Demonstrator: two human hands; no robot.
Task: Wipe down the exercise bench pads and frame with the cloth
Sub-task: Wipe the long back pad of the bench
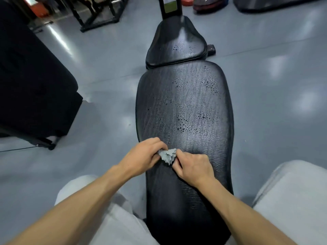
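Between the hands: the cloth (pixel 167 155), a small grey bunch, is sitting just above the long pad.
Left hand (pixel 141 157): its curled fingers are pinching the cloth's left edge.
Right hand (pixel 192 167): its fingers are gripping the cloth's right edge, knuckles up.
Under both hands: the long pad (pixel 185 106), black and creased, is carrying water droplets beyond the fingers.
Farther ahead: the seat pad (pixel 177 45) is lying just past the long pad, also beaded.
Around: the grey floor (pixel 106 71) is shining.

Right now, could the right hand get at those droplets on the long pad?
Probably yes: nothing lies between the right hand and the droplets on the long pad, though it pinches the cloth.
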